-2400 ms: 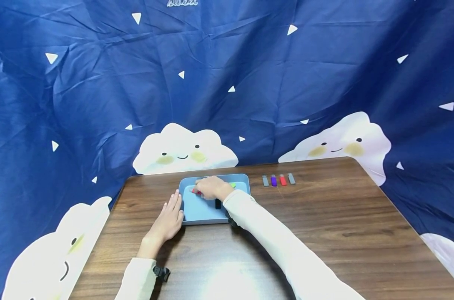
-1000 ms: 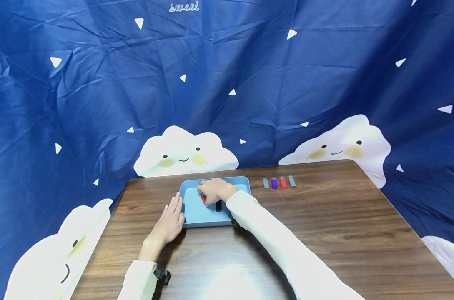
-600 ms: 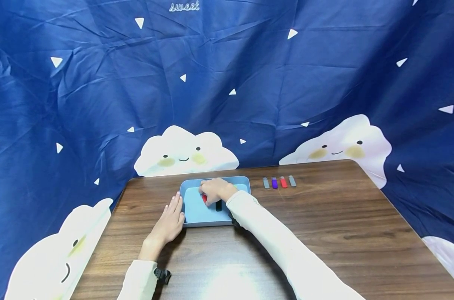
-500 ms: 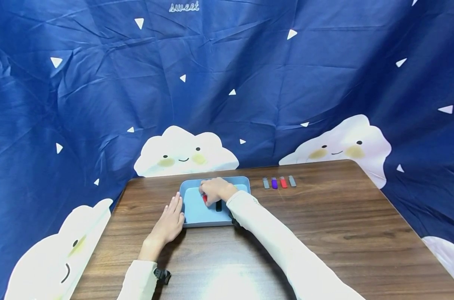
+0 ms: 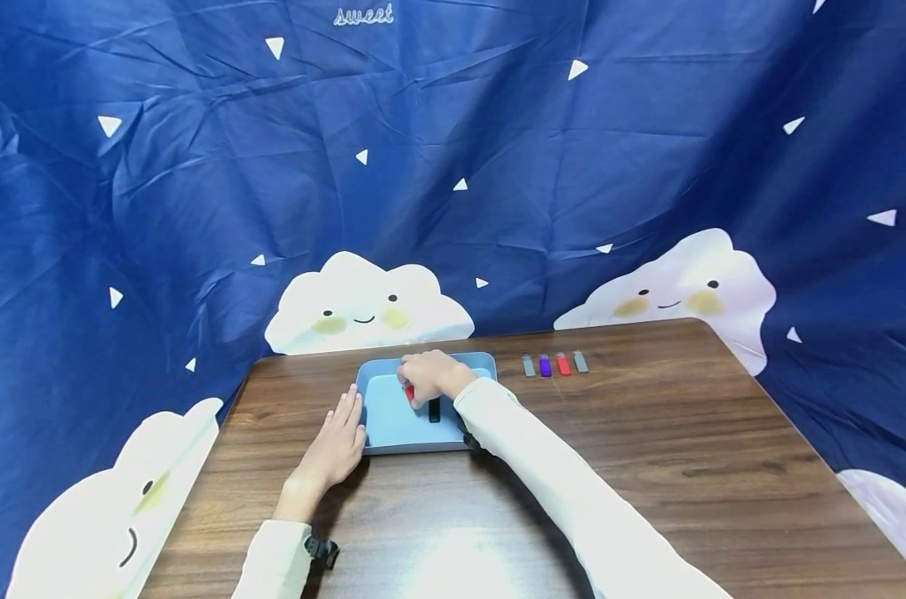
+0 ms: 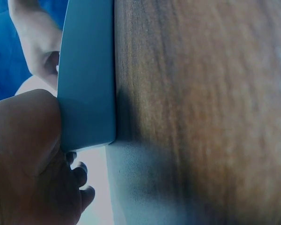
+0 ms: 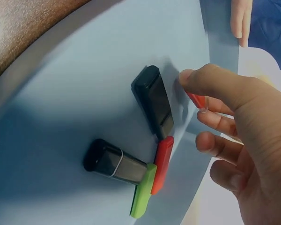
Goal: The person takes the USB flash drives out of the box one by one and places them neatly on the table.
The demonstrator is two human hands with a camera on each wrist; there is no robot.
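My right hand [image 5: 430, 376] is inside the blue tray [image 5: 388, 426], pinching a red USB stick [image 7: 196, 100] between thumb and fingers. Beside it in the right wrist view lie a black USB stick [image 7: 152, 101] and a second black one [image 7: 114, 161] with a pale band. A red stick [image 7: 163, 164] and a green stick [image 7: 144, 192] lie against them on the tray floor. My left hand [image 5: 334, 441] has its fingers stretched out along the tray's left side; in the left wrist view it touches the tray wall [image 6: 86, 75].
Right of the tray, on the wooden table [image 5: 647, 441], a row holds a grey stick [image 5: 528, 366], a purple stick [image 5: 546, 366], a red stick [image 5: 563, 364] and another grey stick [image 5: 581, 362]. A blue curtain [image 5: 423, 108] with clouds hangs behind the table.
The right hand has shifted a little to the right within the tray, and the red USB stick it pinches has turned from lying sideways to pointing toward me. The left hand stays at the tray's side.
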